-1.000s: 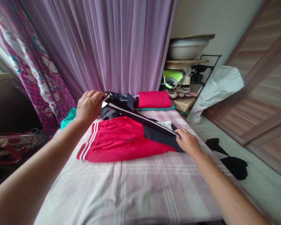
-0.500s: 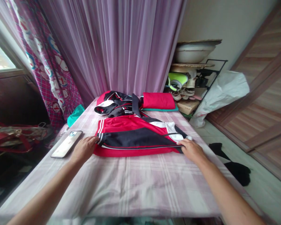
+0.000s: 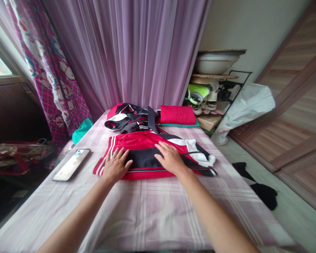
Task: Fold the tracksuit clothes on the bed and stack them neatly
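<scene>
A red, black and white jacket (image 3: pixel 144 158) lies folded on the checked tablecloth (image 3: pixel 152 211), with white stripes along its left end. Resting on its left part is my left hand (image 3: pixel 116 164), fingers spread and palm down. My right hand (image 3: pixel 169 156) lies on the black panel near the middle, its fingers also stretched out. Neither hand grips the cloth. Behind the jacket sits a crumpled black, red and white garment (image 3: pixel 137 117). At the back right a folded red cloth (image 3: pixel 177 115) lies on a teal one (image 3: pixel 192 124).
A phone (image 3: pixel 72 165) lies at the table's left side, near a teal bag (image 3: pixel 82 130). Right of the table stand a shoe rack (image 3: pixel 242 80) with a basin (image 3: pixel 216 63) on top and a white sack (image 3: pixel 250 109). Purple curtains (image 3: pixel 137 52) hang behind.
Both hands have let go of the jacket's two ends and moved inward, now flat on top of it. Its striped left end spreads out further toward the phone.
</scene>
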Motion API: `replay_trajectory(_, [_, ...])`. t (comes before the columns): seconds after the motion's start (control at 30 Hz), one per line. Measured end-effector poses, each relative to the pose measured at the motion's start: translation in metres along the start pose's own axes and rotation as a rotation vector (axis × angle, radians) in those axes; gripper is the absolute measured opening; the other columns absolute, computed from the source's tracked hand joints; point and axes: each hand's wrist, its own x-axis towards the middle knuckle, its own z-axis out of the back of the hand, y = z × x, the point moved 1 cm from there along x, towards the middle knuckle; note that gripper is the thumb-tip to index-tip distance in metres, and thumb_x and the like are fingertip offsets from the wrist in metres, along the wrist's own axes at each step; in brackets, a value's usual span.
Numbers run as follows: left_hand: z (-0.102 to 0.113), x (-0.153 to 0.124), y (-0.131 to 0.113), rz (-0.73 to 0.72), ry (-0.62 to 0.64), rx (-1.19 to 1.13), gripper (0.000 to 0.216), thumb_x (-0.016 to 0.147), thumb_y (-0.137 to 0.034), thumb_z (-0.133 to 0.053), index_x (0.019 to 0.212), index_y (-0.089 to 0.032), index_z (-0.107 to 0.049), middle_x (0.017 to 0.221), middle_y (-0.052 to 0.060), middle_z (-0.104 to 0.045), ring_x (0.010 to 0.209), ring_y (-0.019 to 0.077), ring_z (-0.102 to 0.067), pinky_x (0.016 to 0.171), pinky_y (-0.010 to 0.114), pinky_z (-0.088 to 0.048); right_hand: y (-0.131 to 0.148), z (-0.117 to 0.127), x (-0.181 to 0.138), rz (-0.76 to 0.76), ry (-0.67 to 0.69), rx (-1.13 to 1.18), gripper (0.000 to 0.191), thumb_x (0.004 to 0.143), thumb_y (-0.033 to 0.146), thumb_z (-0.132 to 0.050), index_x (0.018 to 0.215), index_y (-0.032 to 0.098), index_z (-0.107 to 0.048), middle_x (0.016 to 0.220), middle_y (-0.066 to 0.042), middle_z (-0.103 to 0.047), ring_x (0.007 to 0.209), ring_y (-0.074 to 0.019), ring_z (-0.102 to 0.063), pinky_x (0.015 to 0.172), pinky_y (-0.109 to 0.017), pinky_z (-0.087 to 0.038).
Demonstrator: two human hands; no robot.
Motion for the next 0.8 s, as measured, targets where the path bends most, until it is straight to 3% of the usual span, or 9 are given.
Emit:
replay_trajectory(0.1, [-0.015,0.006,-0.013,-0.002,0.1,0.043,0.058,0.096,-0.055,-0.041,0.145,-0.026,-0.051,0.154,0.009,-0.045,0.146,0.0343,-0.034,0.119,0.062,-0.018,0.024,-0.038,0.018,0.02,0.162,0.01,0.056,0.098,0.049,-0.041,0.149,0.027,-0.045,0.16,-0.008,-0.036,0.148,-0.0262,-0.029,0.12,-0.053,-0.017])
replay_trajectory(0.23, [-0.024,0.005,-0.007,-0.043,0.106,0.041,0.06,0.096,-0.057,-0.04,0.147,-0.028,-0.048,0.156,0.008,-0.042,0.147,0.0341,-0.032,0.119,0.06,-0.019,-0.007,-0.058,0.007,-0.091,0.25,-0.037,0.061,0.099,0.056,-0.034,0.151,0.026,-0.042,0.161,-0.01,-0.032,0.149,-0.0276,-0.025,0.12,-0.055,-0.013])
replay_trajectory(0.43, [-0.031,-0.001,0.028,-0.034,0.046,-0.025,0.068,0.095,-0.056,-0.042,0.151,-0.018,-0.042,0.159,0.015,-0.037,0.147,0.0305,-0.033,0.119,0.048,-0.028,-0.076,-0.042,-0.031,-0.281,0.211,-0.175,0.058,0.101,0.049,-0.032,0.153,0.025,-0.038,0.162,-0.009,-0.031,0.149,-0.0238,-0.027,0.12,-0.048,-0.017])
replay_trajectory(0.57, [-0.032,0.002,0.044,-0.006,0.111,-0.059,0.061,0.097,-0.052,-0.038,0.15,-0.023,-0.043,0.159,0.01,-0.038,0.147,0.0293,-0.034,0.118,0.054,-0.029,-0.095,-0.031,-0.039,-0.295,0.186,-0.198,0.051,0.099,0.042,-0.039,0.147,0.025,-0.048,0.157,-0.009,-0.041,0.144,-0.0242,-0.038,0.118,-0.05,-0.023])
replay_trajectory(0.67, [-0.028,0.009,0.044,-0.002,0.178,-0.062,0.053,0.098,-0.049,-0.037,0.144,-0.028,-0.051,0.155,0.006,-0.045,0.144,0.0279,-0.038,0.117,0.055,-0.03,-0.093,-0.017,-0.018,-0.282,0.113,-0.162,0.039,0.098,0.038,-0.041,0.121,0.026,-0.07,0.14,-0.008,-0.061,0.128,-0.0257,-0.055,0.109,-0.047,-0.036])
replay_trajectory(0.73, [-0.026,0.012,0.041,-0.004,0.175,-0.063,0.049,0.098,-0.047,-0.036,0.139,-0.028,-0.056,0.15,0.006,-0.051,0.141,0.0279,-0.043,0.116,0.056,-0.031,-0.085,-0.007,0.012,-0.284,0.054,-0.13,0.036,0.097,0.033,-0.042,0.107,0.025,-0.075,0.125,-0.008,-0.07,0.115,-0.0239,-0.063,0.101,-0.04,-0.043])
replay_trajectory(0.8, [-0.027,0.013,0.036,-0.002,0.141,-0.059,0.049,0.097,-0.046,-0.039,0.138,-0.027,-0.058,0.148,0.007,-0.053,0.14,0.0292,-0.044,0.115,0.057,-0.031,-0.072,0.0,0.05,-0.294,-0.002,-0.107,0.033,0.096,0.031,-0.044,0.11,0.024,-0.073,0.118,-0.007,-0.073,0.109,-0.0228,-0.065,0.095,-0.035,-0.045])
